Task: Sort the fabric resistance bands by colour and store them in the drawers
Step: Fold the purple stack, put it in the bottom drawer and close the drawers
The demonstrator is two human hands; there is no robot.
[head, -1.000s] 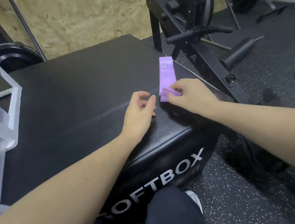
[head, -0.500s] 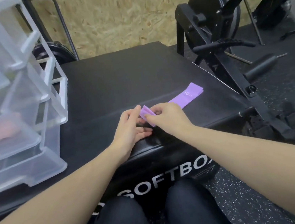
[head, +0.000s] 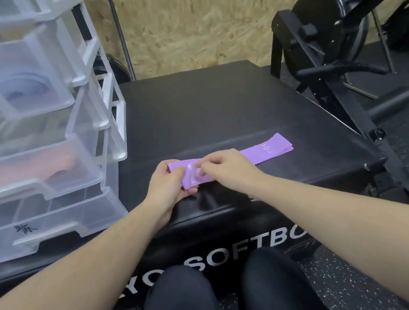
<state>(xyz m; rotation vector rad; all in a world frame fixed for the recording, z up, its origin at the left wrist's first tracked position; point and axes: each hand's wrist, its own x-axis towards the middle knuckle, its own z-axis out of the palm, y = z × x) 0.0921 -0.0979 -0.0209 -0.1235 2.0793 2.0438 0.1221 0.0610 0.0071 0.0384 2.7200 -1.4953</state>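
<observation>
A purple fabric resistance band lies across the top of the black soft box, its right end flat with white print on it. My left hand grips the band's left end, which is folded over. My right hand pinches the same fold from the right, fingertips touching the left hand's. A clear plastic drawer unit stands on the box at the left, its drawers pulled partly out. One upper drawer holds purple bands; the drawer below it holds something pink-orange.
A black exercise machine stands close to the box's right edge, its frame sloping down to the speckled floor. A chipboard wall is behind. My knees are against the box's front.
The band has been drawn left toward the box's middle and turned to lie sideways. My left hand has taken hold of its folded end beside my right. The view swung left, showing the drawers.
</observation>
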